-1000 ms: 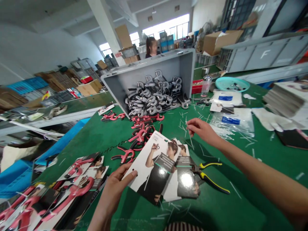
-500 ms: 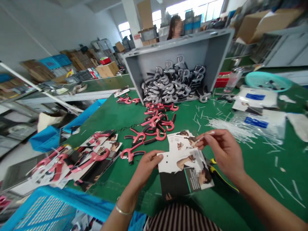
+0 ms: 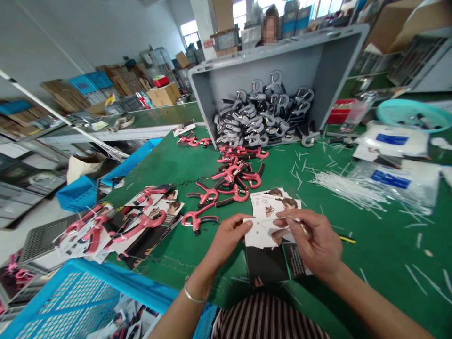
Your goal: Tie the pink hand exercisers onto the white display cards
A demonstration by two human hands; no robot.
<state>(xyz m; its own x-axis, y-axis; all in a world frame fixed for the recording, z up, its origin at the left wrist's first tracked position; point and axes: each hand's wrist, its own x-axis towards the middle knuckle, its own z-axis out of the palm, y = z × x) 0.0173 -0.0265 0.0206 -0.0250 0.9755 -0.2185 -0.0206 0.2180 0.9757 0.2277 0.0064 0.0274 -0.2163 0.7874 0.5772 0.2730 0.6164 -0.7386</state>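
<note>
Nearest us, our left hand (image 3: 226, 235) pinches the left edge of the card (image 3: 261, 235) between thumb and fingertips, holding it just above the worktop (image 3: 370, 263). The card's long axis runs away from us, dark end near and white end far. On the card's right, our right hand (image 3: 316, 240) is closed, thumb and forefinger pressed on a thin white tie (image 3: 278, 218). The tie lies crosswise over the card's far white end, its free tip pointing left toward the left hand, so the right hand is the nearer to that end. Whether the tip touches the card we cannot tell. Right of the card a yellow pliers handle (image 3: 348, 240) pokes out from behind the right hand. Left of the card lie packed cards (image 3: 141, 226), and nearer than those a blue basket (image 3: 70, 301). Just beyond the card sits a stack of cards (image 3: 271, 200), then loose red grips (image 3: 233, 181). Beyond and right of the card is a heap of ties (image 3: 339, 188). Farthest from the card stands a tipped grey crate (image 3: 318, 61) of grey grips (image 3: 261, 117).
</note>
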